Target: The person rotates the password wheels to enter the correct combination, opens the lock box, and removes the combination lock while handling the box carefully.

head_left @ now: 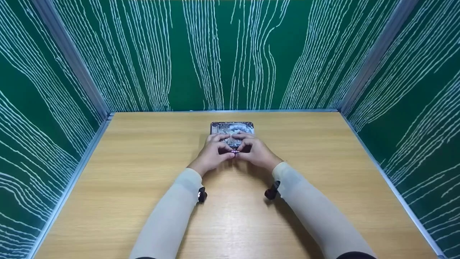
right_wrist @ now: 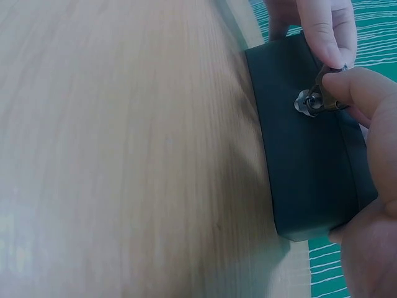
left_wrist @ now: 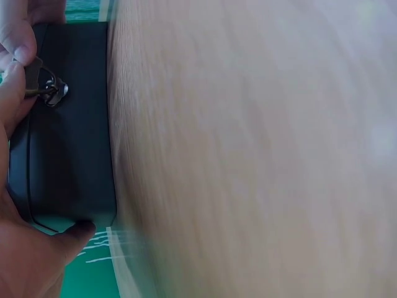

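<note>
A dark box (left_wrist: pixel 71 155) with a patterned lid (head_left: pixel 235 128) stands on the table, its plain front side facing me. On that front sits a metal clasp (right_wrist: pixel 330 87), its bronze-coloured piece hooked at a small silver fitting (right_wrist: pixel 304 103). From the left, my left hand (head_left: pixel 214 153) pinches the clasp between thumb and finger. My right hand (head_left: pixel 257 153) meets it from the other side and pinches the clasp too. Other fingers of both hands rest on the lid. Fingertips hide part of the clasp.
Wooden table surface (head_left: pixel 230 216) spreads around the box and under both forearms. Green panels with white wavy lines (head_left: pixel 226 54) rise behind the table and at both sides, joined by grey metal posts (head_left: pixel 373 54). Small dark devices are strapped at both wrists.
</note>
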Demonstrator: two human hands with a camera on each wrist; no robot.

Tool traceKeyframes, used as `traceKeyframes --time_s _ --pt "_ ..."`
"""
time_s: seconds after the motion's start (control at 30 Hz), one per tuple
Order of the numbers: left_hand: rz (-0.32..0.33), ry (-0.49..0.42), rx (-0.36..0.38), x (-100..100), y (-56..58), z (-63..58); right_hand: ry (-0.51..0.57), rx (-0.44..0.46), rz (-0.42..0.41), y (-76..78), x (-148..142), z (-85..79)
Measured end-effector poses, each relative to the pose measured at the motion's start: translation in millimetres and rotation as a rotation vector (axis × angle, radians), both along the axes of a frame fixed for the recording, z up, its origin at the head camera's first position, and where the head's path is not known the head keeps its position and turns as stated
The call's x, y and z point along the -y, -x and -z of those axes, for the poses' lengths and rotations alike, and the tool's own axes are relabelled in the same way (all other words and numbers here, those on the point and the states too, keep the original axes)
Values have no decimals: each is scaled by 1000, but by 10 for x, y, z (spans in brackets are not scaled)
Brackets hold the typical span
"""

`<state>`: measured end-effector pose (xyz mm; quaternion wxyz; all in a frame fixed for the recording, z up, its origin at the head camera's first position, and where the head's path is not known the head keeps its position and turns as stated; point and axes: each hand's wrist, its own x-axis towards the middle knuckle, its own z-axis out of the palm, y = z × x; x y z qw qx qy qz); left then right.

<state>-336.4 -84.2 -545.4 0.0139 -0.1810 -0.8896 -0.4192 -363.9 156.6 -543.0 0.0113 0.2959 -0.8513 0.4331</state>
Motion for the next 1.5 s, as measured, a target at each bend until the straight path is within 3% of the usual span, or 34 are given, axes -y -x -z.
traceKeyframes --time_s 0.3,0.8,1.17,1.5 --pt "-21 -1 11 -17 -4 -7 -14 39 14 5 -5 -14" --pt "-13 -5 -61 -30 -3 -7 -19 20 -11 -5 -8 -21" --pt "-26 9 -16 -47 17 11 -79 70 -54 6 -106 -82" --pt "-23 -6 -46 -29 34 24 -43 90 -83 -2 -80 -95"
